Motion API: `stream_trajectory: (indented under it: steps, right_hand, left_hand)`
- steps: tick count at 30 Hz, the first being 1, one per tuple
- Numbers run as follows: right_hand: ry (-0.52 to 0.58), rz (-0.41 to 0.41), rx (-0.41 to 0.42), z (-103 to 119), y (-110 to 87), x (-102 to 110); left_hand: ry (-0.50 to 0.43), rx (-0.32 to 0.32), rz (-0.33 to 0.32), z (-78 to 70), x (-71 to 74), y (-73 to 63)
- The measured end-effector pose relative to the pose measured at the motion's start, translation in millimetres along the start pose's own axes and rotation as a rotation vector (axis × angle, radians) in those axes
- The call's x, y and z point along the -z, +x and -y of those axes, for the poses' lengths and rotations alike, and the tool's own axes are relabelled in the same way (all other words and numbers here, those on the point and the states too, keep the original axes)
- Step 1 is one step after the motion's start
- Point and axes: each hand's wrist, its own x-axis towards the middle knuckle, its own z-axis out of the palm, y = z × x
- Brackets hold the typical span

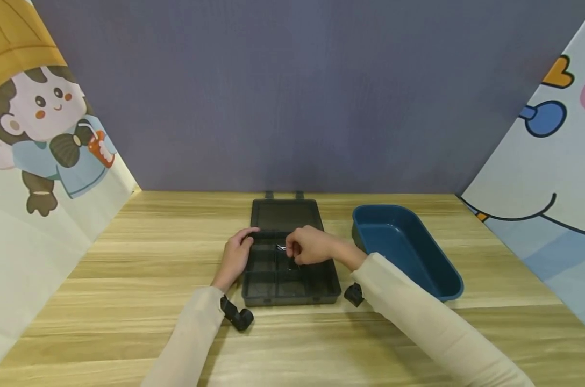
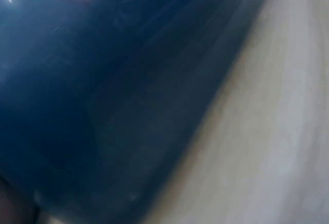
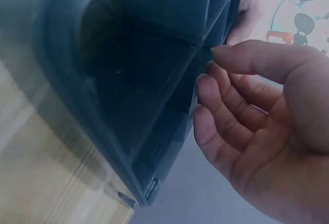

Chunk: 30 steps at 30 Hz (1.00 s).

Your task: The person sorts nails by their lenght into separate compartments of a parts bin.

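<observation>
A dark translucent compartment box (image 1: 258,293) lies on the table with its lid (image 1: 285,212) laid back. My left hand (image 1: 234,256) rests against the box's left side, index finger stretched along the rim. My right hand (image 1: 312,245) hovers over the middle compartments, thumb and fingertips close together. Beside those fingertips shows a small shiny metal piece (image 1: 280,248); whether it is held or lies in a compartment is unclear. In the right wrist view, the right hand (image 3: 257,111) has curled fingers beside a divider, and no held thing can be made out.
To the right of the box stands a blue plastic basin (image 1: 394,236), partly behind my right forearm. The wooden table (image 1: 166,258) runs back to a grey wall (image 1: 292,97). Printed panels (image 1: 55,123) flank both sides. The left wrist view is filled by blurred dark plastic (image 2: 118,90).
</observation>
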Motion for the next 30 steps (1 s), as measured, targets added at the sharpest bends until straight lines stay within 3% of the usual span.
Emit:
stream_trajectory:
  steps: [8,20,25,30]
  right_hand:
    - [0.02,0.006,-0.021,-10,-19.4,17]
    - [-0.02,-0.056,-0.112,-50,-76.9,43]
    - [-0.036,-0.085,-0.142,-68,-99.4,44]
    - [-0.04,-0.087,-0.189,-80,-109.5,42]
  left_hand:
    - [-0.009,0.007,-0.002,-1.7,0.8,0.7]
    - [0.005,-0.008,0.008,0.7,3.1,1.6]
    - [0.004,-0.004,0.01,1.3,1.7,1.4]
    - [0.006,-0.006,0.008,1.7,0.9,1.5]
